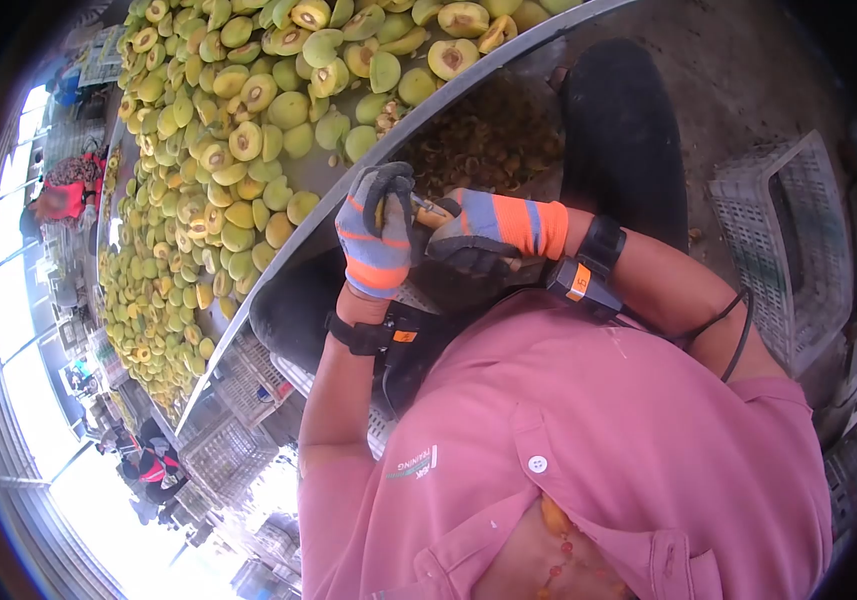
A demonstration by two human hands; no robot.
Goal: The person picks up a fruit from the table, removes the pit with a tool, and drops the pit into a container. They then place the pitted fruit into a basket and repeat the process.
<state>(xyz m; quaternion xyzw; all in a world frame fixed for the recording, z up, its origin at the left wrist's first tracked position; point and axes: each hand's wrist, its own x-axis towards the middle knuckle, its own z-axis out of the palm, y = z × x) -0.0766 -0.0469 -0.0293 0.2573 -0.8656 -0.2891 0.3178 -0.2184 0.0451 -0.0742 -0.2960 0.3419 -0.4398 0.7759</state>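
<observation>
Table: far end cut off by the top edge. At its near rim, left hand mostly hides its piece; right hand partly covers the tool. Beyond the table, workers blurred.

Rough knitted cloth with matt, darker palms is covering the left hand and right hand. Between them, a handle is looking wooden. Beyond, the bench is showing a smooth, metal-like rim.

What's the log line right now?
left hand: by tool, contents unclear | right hand: gripping tool | cut fruit: heaped on table
</observation>
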